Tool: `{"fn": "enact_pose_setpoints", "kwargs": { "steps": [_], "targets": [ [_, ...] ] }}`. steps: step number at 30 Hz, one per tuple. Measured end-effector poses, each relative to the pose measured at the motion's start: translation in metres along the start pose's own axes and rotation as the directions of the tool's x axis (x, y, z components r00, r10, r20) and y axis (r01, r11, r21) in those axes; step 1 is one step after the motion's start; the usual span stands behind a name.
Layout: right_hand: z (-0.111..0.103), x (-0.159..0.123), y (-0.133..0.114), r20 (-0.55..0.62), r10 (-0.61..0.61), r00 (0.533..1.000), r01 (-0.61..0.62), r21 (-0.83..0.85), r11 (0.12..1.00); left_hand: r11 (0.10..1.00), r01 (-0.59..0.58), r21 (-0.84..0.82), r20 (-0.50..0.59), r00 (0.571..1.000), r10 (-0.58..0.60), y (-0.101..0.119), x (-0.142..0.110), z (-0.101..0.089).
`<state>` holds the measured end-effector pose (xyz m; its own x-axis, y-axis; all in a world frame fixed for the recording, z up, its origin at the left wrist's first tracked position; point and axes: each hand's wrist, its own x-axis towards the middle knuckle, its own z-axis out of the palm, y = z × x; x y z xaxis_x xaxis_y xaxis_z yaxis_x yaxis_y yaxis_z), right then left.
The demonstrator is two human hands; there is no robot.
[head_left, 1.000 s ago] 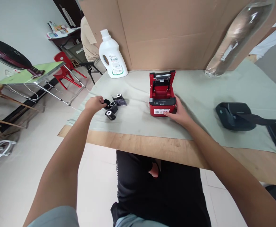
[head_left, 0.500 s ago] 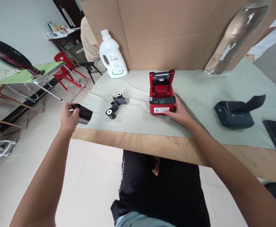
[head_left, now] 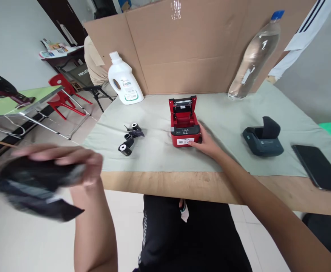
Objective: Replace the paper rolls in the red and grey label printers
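Raised close to the camera at the left, beyond the table edge, is my left hand [head_left: 88,162], its fingers closed around a black roll [head_left: 37,181] with a loose, shiny tail hanging below. Motion blurs this roll. My right hand [head_left: 206,143] grips the front right corner of a small red label printer [head_left: 186,130], thumb on its white front label. The printer stands on the cloth with its lid up, and its red inner bay shows. Left of it lie several small black rolls [head_left: 125,149] with white cores and strips of film.
A dark blue printer [head_left: 263,145] with its lid raised and a black phone [head_left: 320,168] lie to the right. A white detergent jug [head_left: 125,83] and a clear water bottle [head_left: 253,60] stand before a cardboard screen [head_left: 182,56]. Another person [head_left: 93,64] sits behind at the left.
My left hand has come up nearer the camera with the black roll, turning it so its tail hangs down. The right hand keeps its hold on the red printer. The view has shifted slightly.
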<state>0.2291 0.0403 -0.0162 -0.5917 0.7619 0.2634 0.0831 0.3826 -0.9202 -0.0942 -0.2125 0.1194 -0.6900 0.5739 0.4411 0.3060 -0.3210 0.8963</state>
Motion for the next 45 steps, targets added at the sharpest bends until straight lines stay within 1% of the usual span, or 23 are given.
{"fn": "enact_pose_setpoints", "kwargs": {
  "steps": [1, 3, 5, 6, 8, 11, 15, 16, 17, 20, 21, 22, 23, 27, 29, 30, 34, 35, 36, 37, 39, 43, 45],
  "targets": [
    [0.0, 0.0, 0.001, -0.003, 0.004, 1.0, -0.004, 0.0, 1.0, 0.997, 0.032, -0.069, 0.111, 0.993, -0.025, -0.006, 0.003, 0.015],
    [0.0, 0.001, 0.003, -0.006, -0.003, 1.0, 0.003, 0.001, 1.0, 0.993, 0.074, -0.095, 0.278, 0.96, -0.045, -0.014, 0.011, 0.051],
    [0.0, 0.002, 0.003, -0.007, -0.03, 1.0, 0.03, 0.011, 0.999, 0.999, 0.023, -0.038, 0.493, 0.87, -0.001, -0.017, 0.021, 0.089],
    [0.0, 0.003, 0.003, -0.008, -0.048, 0.999, 0.048, 0.021, 0.999, 0.999, -0.038, -0.005, 0.548, 0.836, 0.035, -0.019, 0.027, 0.107],
    [0.0, 0.003, 0.002, -0.006, -0.07, 0.998, 0.07, 0.044, 0.997, 0.993, -0.113, 0.032, 0.622, 0.78, 0.069, -0.024, 0.039, 0.139],
    [0.0, 0.003, 0.001, -0.009, -0.051, 0.999, 0.051, 0.059, 0.997, 0.993, -0.115, 0.03, 0.708, 0.704, 0.06, -0.04, 0.054, 0.174],
    [-0.001, 0.003, 0.008, -0.012, -0.051, 0.999, 0.052, 0.034, 0.998, 0.985, -0.157, 0.068, 0.738, 0.673, 0.056, -0.052, 0.066, 0.206],
    [-0.001, 0.004, 0.01, -0.009, -0.055, 0.998, 0.056, 0.029, 0.998, 0.979, -0.188, 0.077, 0.75, 0.658, 0.067, -0.052, 0.068, 0.211],
    [-0.002, 0.004, 0.013, -0.008, -0.057, 0.998, 0.057, 0.024, 0.998, 0.972, -0.22, 0.088, 0.776, 0.627, 0.072, -0.051, 0.069, 0.217],
    [-0.001, 0.006, 0.021, -0.021, -0.049, 0.999, 0.049, 0.015, 0.999, 0.948, -0.27, 0.168, 0.87, 0.493, -0.014, -0.053, 0.071, 0.23],
    [-0.001, 0.006, 0.024, -0.022, -0.048, 0.999, 0.048, 0.012, 0.999, 0.933, -0.286, 0.217, 0.885, 0.46, -0.065, -0.056, 0.071, 0.234],
    [-0.001, 0.006, 0.026, -0.023, -0.053, 0.998, 0.053, 0.01, 0.999, 0.909, -0.315, 0.273, 0.889, 0.445, -0.113, -0.059, 0.07, 0.238],
    [-0.001, 0.006, 0.028, -0.023, -0.062, 0.998, 0.062, 0.008, 0.998, 0.873, -0.358, 0.332, 0.882, 0.446, -0.153, -0.064, 0.07, 0.241],
    [-0.001, 0.007, 0.028, -0.031, -0.099, 0.995, 0.099, 0.011, 0.995, 0.655, -0.557, 0.51, 0.838, 0.495, -0.23, -0.081, 0.069, 0.25],
    [-0.001, 0.006, 0.026, -0.018, -0.101, 0.995, 0.101, 0.025, 0.995, 0.589, -0.61, 0.53, 0.837, 0.489, -0.246, -0.087, 0.071, 0.251],
    [-0.001, 0.006, 0.026, -0.013, -0.101, 0.995, 0.101, 0.03, 0.994, 0.581, -0.63, 0.516, 0.848, 0.472, -0.241, -0.09, 0.072, 0.251],
    [-0.002, 0.005, 0.027, -0.018, -0.09, 0.996, 0.09, 0.005, 0.996, 0.596, -0.705, 0.384, 0.916, 0.37, -0.152, -0.101, 0.075, 0.253],
    [-0.002, 0.005, 0.028, -0.019, -0.085, 0.996, 0.085, 0.0, 0.996, 0.586, -0.719, 0.375, 0.921, 0.358, -0.151, -0.103, 0.075, 0.254],
    [-0.002, 0.005, 0.028, -0.017, -0.08, 0.997, 0.08, -0.003, 0.997, 0.57, -0.724, 0.39, 0.917, 0.365, -0.163, -0.104, 0.074, 0.255],
    [-0.002, 0.006, 0.028, -0.014, -0.075, 0.997, 0.075, -0.002, 0.997, 0.554, -0.719, 0.419, 0.904, 0.387, -0.182, -0.104, 0.074, 0.255],
    [-0.002, 0.006, 0.026, -0.015, -0.064, 0.998, 0.064, 0.008, 0.998, 0.562, -0.685, 0.464, 0.882, 0.418, -0.219, -0.098, 0.073, 0.254],
    [-0.001, 0.004, 0.021, -0.013, -0.052, 0.999, 0.052, 0.043, 0.998, 0.732, -0.472, 0.492, 0.851, 0.44, -0.288, -0.067, 0.071, 0.241],
    [-0.001, 0.002, 0.02, -0.029, -0.028, 0.999, 0.03, 0.095, 0.995, 0.771, -0.397, 0.498, 0.841, 0.438, -0.318, -0.048, 0.068, 0.234]
  ]
}}
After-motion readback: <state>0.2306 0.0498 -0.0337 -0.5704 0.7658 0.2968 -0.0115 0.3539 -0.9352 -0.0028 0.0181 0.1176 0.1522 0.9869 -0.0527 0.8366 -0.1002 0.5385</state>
